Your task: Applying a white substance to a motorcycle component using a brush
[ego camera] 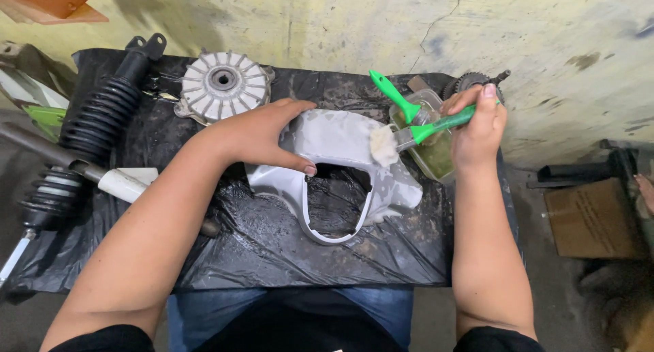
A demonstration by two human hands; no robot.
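Observation:
A grey plastic cover with a large oval cut-out lies on a table wrapped in black plastic sheet. My left hand grips the cover's upper left edge, thumb under the rim. My right hand holds a green-handled paintbrush; its pale bristles touch the cover's upper right surface. Just behind the brush stands a clear plastic tub of yellowish liquid, with a second green-handled brush resting in it.
A finned round metal hub sits at the back. A black shock absorber with coil spring and a white-tipped rod lie at the left. A gear sits behind the tub. A cardboard box stands on the floor at right.

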